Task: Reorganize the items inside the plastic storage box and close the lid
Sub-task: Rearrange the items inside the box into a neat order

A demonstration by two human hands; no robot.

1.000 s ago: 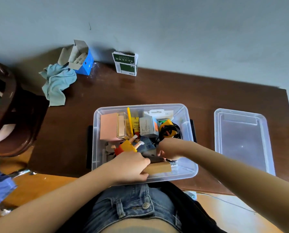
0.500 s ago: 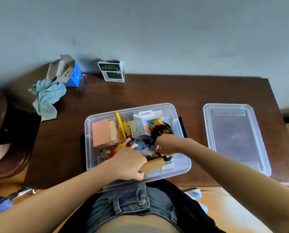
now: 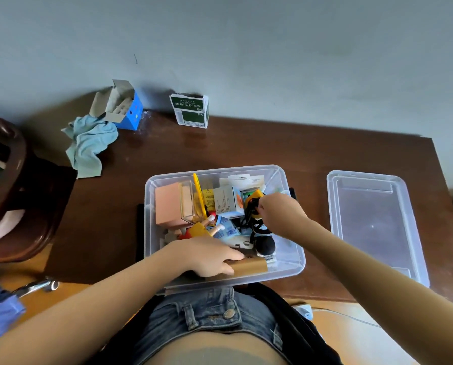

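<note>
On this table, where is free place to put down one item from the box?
Bare tabletop lies between the storage box and the green carton at the wall, and left of the box, below the blue cloth. A narrow strip separates the box from the lid. The box itself is crowded, with the left hand and right hand inside.

left hand [image 3: 207, 255]: bare; no ring, glove or watch visible.
right hand [image 3: 280, 216]: bare, likewise unadorned.
forearms: uncovered back from the fingers to the frame edges; no sleeve in view.
shorts [image 3: 207, 314]: blue denim, faded; belt loops, seam stitching.
button [image 3: 229, 314]: round metal, at the waistband, nearer the body than the left fingers.
midriff: bare below the waistband.
dark garment [image 3: 293, 320]: black fabric beside the shorts, kind unclear.
</note>
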